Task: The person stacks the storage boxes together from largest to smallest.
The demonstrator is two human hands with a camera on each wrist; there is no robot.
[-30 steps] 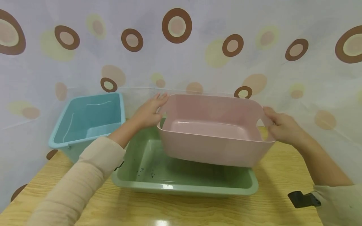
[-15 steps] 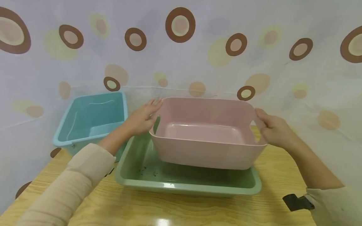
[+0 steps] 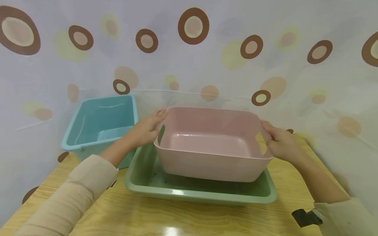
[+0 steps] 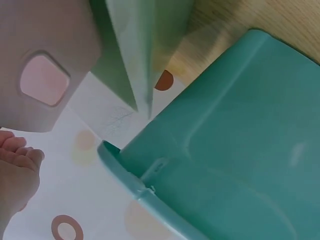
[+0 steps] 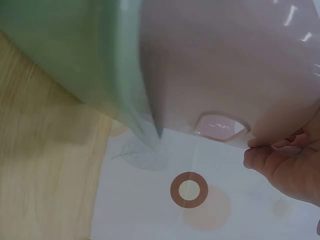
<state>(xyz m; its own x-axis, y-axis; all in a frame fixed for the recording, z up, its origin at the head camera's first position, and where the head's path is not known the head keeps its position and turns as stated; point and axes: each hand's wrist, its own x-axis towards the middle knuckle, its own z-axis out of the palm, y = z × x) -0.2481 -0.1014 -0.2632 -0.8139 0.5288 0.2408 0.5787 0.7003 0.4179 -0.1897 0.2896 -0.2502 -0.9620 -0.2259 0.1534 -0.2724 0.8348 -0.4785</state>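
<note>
In the head view, a pink plastic basin [image 3: 206, 165] with cut-out handle holes sits inside the rim of a larger green basin [image 3: 200, 195], overlapping its far side. My left hand [image 3: 144, 129] holds the pink basin's rim at the left end, beside the handle hole. At the opposite end my right hand [image 3: 282, 142] pinches the rim between thumb and fingers, also seen as the right hand [image 5: 287, 160] in the right wrist view. The left wrist view catches the left hand [image 4: 20, 167] with bent fingers right at the pink basin's edge.
A blue basin [image 3: 100, 114] stands to the left of the green one, close beside my left forearm. All rest on a wooden table [image 3: 141, 218]. Behind hangs a pale sheet [image 3: 206, 68] printed with brown rings and yellow spots.
The pink basin has come down and shifted left relative to the green basin, both hands moving with it. The head view has turned slightly left.
</note>
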